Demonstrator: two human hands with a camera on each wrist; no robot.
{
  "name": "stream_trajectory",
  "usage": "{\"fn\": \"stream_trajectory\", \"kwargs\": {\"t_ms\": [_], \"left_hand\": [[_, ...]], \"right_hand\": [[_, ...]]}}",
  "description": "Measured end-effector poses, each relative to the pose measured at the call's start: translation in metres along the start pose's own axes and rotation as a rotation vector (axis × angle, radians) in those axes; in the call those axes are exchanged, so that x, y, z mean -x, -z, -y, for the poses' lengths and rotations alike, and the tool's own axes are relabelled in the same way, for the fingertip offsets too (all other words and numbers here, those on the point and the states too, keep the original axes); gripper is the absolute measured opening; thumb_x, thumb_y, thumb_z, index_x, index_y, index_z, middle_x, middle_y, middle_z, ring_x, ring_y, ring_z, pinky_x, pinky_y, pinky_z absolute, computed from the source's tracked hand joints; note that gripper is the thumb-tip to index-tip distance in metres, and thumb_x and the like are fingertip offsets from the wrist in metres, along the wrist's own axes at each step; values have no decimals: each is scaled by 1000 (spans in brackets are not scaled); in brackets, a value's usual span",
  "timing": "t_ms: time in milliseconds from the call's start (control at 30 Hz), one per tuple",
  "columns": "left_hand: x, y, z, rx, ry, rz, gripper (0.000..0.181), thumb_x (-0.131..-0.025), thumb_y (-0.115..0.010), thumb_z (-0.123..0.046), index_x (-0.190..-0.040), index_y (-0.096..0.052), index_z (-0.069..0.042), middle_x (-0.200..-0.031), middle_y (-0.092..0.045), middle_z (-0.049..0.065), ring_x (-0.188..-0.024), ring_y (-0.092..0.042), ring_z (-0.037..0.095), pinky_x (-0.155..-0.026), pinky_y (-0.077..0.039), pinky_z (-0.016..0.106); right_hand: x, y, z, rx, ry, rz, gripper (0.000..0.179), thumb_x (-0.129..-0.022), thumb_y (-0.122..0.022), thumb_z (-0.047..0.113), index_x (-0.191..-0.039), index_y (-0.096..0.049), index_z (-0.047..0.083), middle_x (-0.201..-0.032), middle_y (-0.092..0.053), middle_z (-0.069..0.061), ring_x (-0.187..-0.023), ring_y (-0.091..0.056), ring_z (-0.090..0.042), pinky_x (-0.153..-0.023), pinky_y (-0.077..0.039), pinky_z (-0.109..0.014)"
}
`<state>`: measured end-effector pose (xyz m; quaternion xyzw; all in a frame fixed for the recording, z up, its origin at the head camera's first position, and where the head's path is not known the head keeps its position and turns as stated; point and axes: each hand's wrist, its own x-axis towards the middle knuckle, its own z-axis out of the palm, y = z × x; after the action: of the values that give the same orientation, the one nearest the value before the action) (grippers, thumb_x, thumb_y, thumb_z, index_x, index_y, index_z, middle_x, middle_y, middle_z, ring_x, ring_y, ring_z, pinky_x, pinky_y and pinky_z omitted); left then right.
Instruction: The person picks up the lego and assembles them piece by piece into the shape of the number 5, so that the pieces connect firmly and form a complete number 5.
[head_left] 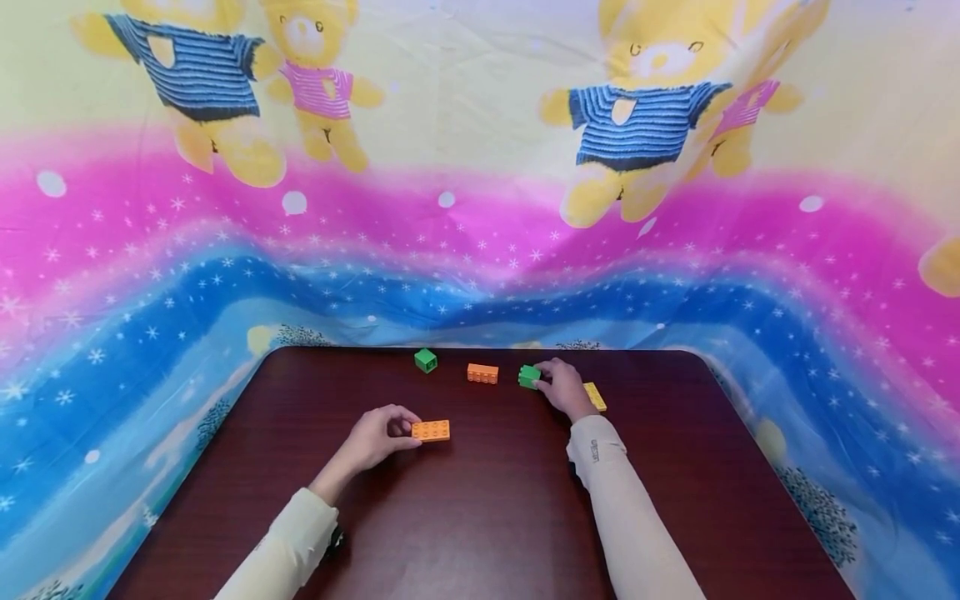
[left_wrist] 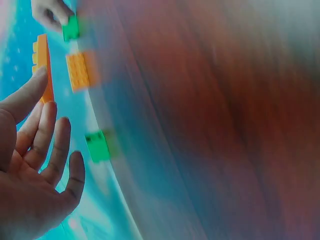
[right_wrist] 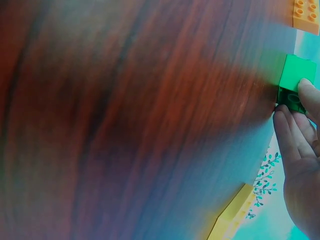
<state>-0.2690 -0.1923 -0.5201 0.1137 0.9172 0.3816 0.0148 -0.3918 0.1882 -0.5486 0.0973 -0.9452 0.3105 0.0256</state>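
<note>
My left hand (head_left: 373, 437) pinches one end of an orange toy brick (head_left: 432, 431) between thumb and fingers, its studs turned up in the head view. In the left wrist view that orange brick (left_wrist: 45, 60) stands edge-on beyond the thumb, with the other fingers spread loosely. Near the far table edge, my right hand (head_left: 564, 390) grips a green brick (head_left: 528, 377) with thumb and fingertips. The right wrist view shows the green brick (right_wrist: 297, 72) with its hollow underside toward the fingers.
Along the back of the dark wooden table (head_left: 480, 517) lie a second green brick (head_left: 426, 360) and a second orange brick (head_left: 482, 373). A yellow brick (head_left: 595, 397) lies just right of my right wrist. A patterned cloth (head_left: 465, 250) hangs behind the table.
</note>
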Motion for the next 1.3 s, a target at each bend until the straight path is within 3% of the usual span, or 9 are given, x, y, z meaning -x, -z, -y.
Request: {"fn": "stream_trajectory", "kwargs": {"t_ms": [300,500,833,1167,1300], "left_hand": [[16,-27,-29,-11,-75,35,24,-84,-88,-25,-104,-75,-24,-89,-64,-9,-81,-59,14,-74,-48,26],[27,-40,-40,-35,-110,50,25,-83,-89,-29,-104,-75,-25,-88,-64,-11,-79,-58,11,-73,-46,25],[40,-60,-47,-81,-149,84,25,-80,-90,-36,-98,-75,-25,-83,-64,-15,-74,-59,4,-71,-44,24],[46,-65,-49,-131,-162,105,27,-76,-92,-36,-97,-78,-26,-80,-68,-18,-72,-58,-2,-81,-44,34],[46,-66,-49,-125,-157,123,28,-76,-93,-35,-96,-78,-24,-80,-68,-15,-71,-57,-1,-77,-45,31]], "right_hand": [[0,-1,-1,3,10,-8,39,-100,-70,17,-138,-65,8,-128,-64,-15,-118,-64,-33,-98,-55,-50],[-1,-1,-2,17,22,-9,39,-100,-70,18,-138,-65,7,-127,-64,-16,-119,-64,-34,-98,-55,-50],[-2,-1,-1,31,8,-3,40,-100,-70,18,-138,-65,8,-129,-64,-15,-120,-64,-33,-99,-55,-50],[-4,-3,-2,21,10,8,39,-101,-70,19,-138,-65,8,-127,-64,-15,-119,-64,-33,-99,-55,-50],[-3,-2,-2,23,12,4,39,-101,-69,18,-138,-65,7,-127,-64,-16,-119,-64,-34,-99,-55,-51]]}}
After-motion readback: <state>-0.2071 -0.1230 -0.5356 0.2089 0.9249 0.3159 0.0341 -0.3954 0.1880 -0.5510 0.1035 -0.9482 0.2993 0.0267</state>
